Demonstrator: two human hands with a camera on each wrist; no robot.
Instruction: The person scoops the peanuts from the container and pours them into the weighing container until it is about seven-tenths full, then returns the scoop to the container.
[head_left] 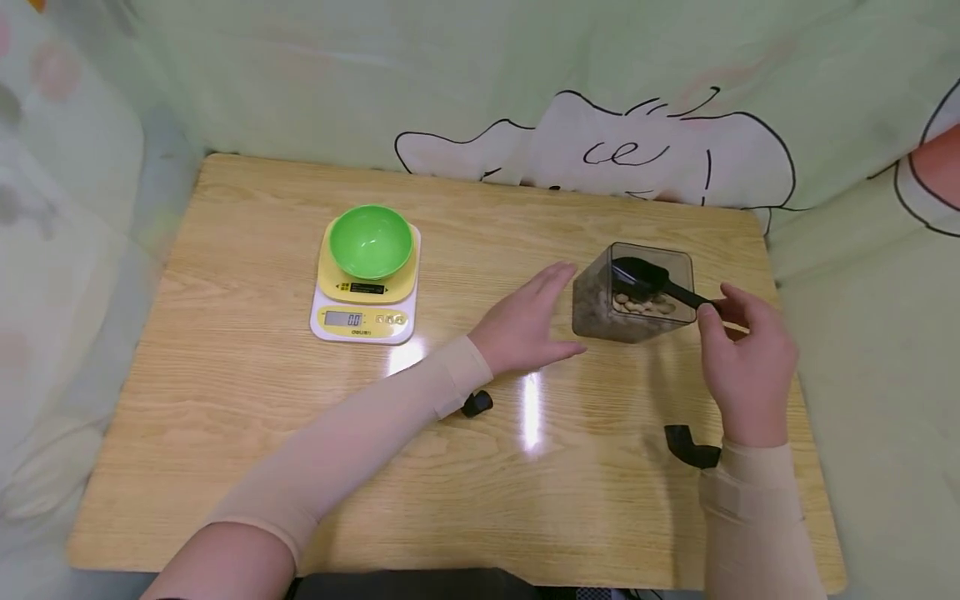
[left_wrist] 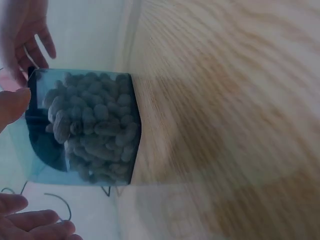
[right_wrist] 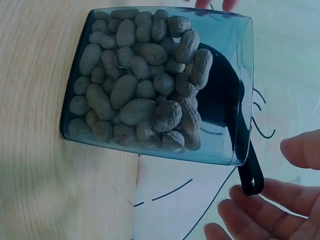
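A clear, dark-tinted square container [head_left: 633,292] full of unshelled peanuts [right_wrist: 135,90] stands on the table's right half. A black scoop [head_left: 639,277] lies inside on the peanuts, its handle [right_wrist: 248,170] sticking out over the rim. My right hand [head_left: 750,358] is at the handle's end; in the right wrist view the fingers touch or nearly touch it, while the thumb [right_wrist: 305,149] stays apart. Left of the container my left hand [head_left: 525,325] is spread, thumb and fingers apart, holding nothing. The left wrist view shows the container [left_wrist: 82,127] beyond its fingers.
A yellow and white kitchen scale [head_left: 365,312] reading 0.0 stands at the left, a green bowl [head_left: 371,242] on its platform. A black curved piece [head_left: 690,448] lies by the right wrist, another black piece [head_left: 477,404] below the left wrist. Printed curtains border the wooden table [head_left: 225,400].
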